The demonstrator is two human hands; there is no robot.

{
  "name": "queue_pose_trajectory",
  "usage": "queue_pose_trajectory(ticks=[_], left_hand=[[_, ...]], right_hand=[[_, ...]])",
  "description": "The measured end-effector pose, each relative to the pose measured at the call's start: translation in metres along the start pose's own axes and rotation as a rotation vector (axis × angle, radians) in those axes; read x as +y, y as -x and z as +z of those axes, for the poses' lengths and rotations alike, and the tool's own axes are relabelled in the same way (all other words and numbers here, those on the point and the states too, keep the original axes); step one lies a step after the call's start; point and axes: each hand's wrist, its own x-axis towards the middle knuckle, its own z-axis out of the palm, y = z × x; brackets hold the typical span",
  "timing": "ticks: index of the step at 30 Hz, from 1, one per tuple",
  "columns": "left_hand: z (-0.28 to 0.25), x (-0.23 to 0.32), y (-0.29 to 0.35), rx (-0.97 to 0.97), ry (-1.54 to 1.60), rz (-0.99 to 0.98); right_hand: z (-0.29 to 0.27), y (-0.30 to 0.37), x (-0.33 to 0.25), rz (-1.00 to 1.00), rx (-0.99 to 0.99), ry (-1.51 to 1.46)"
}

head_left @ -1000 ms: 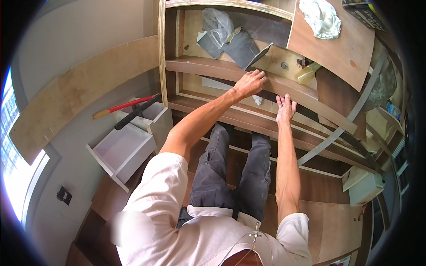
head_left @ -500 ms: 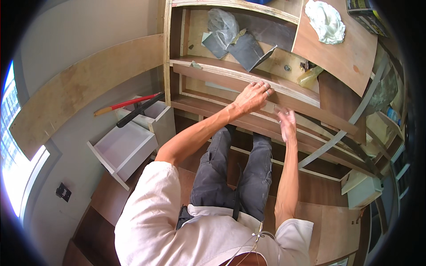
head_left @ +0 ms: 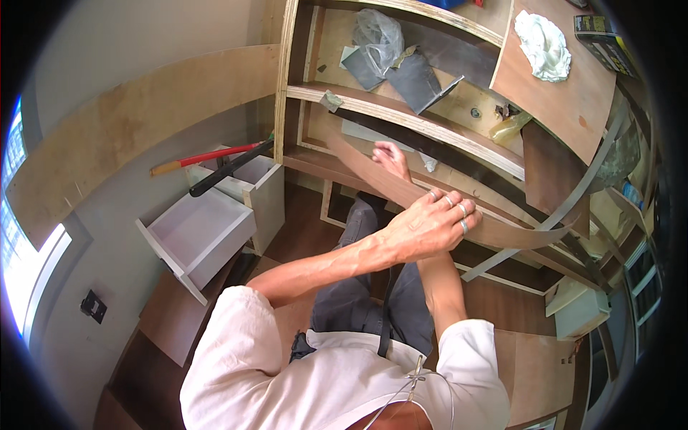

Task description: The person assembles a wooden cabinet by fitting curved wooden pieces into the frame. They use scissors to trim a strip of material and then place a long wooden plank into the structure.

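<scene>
A long, thin, brown wood-veneer strip bows across the front of the shelf unit, its far left end blurred. My left hand, with rings on several fingers, is closed over the strip near its middle. Crossing under my left wrist, my right forearm reaches to the strip's far side. There my right hand shows bent, bunched fingers; the strip covers part of the hand, and whether anything is in it is hidden. Beyond both hands lies the raw plywood edge of a shelf.
Dark sheets and a clear plastic bag lie in the upper compartment. At left, red-handled and black tools rest over white drawers. A white cloth sits on a board at right; a pale curved strip crosses below.
The brown strip has come away from the shelf front and now bows toward me. My left hand has moved nearer and right with it; my right hand has gone left, behind the strip.
</scene>
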Motion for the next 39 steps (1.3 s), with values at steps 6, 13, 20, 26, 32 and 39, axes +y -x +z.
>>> queue_pose_trajectory(ticks=[6, 13, 20, 26, 32, 39], left_hand=[[-0.042, -0.003, 0.024, -0.099, 0.005, -0.006], [-0.055, -0.019, 0.044, -0.055, -0.001, -0.053], [-0.066, -0.029, 0.061, -0.04, 0.066, -0.082], [-0.078, -0.026, 0.071, -0.025, 0.106, -0.064], [-0.084, -0.02, 0.066, -0.021, 0.123, -0.078], [-0.094, -0.016, 0.072, 0.028, 0.141, -0.122]], right_hand=[[0.076, -0.068, -0.028, 0.123, 0.01, 0.04], [0.122, -0.105, -0.021, 0.322, 0.081, -0.125], [0.118, -0.067, -0.023, -0.032, 0.097, -0.064], [0.045, -0.012, -0.071, -0.172, 0.147, 0.065], [-0.001, -0.025, -0.108, -0.221, 0.34, 0.385], [0.019, -0.053, -0.154, -0.359, 0.269, 0.556]])
